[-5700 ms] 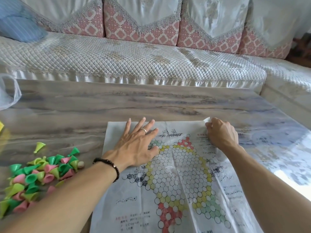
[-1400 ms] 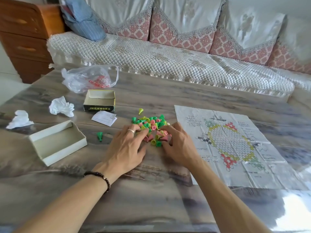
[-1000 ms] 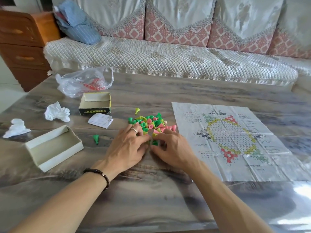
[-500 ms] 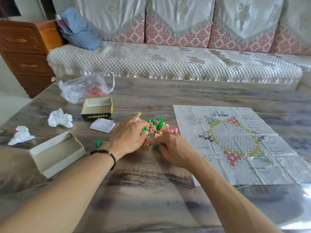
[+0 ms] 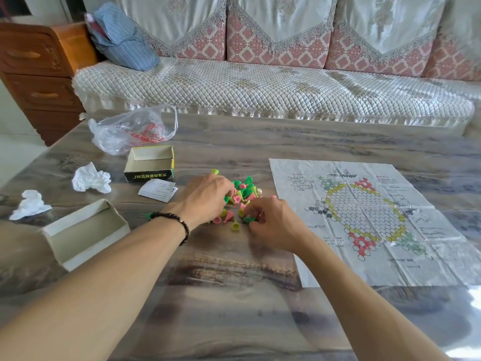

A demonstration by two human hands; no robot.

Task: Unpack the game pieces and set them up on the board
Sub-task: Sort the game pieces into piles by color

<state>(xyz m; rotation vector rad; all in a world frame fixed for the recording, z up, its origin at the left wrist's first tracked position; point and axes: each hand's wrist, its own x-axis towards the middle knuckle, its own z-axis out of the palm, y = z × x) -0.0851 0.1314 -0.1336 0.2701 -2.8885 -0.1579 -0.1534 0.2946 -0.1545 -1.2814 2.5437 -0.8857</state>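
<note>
Two hands were in the pile of game pieces (image 5: 240,196) mid-bench (image 5: 234,295): our left hand (image 5: 205,199) curled over it, right hand (image 5: 273,222) pinched on a green piece (image 5: 249,219). Paper board (image 5: 364,217) lay at 3 o'clock.

Two hands (image 5: 205,198), two open boxes (image 5: 149,162), two crumpled tissues (image 5: 91,178), one plastic bag (image 5: 130,131) and one paper board (image 5: 364,217) were counted.

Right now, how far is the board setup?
Done: pieces lie dumped in a pile on the table, box empty, paper board unfolded flat. In hand: left hand and right hand work in the pile. Left: no piece stands on the board.
</note>
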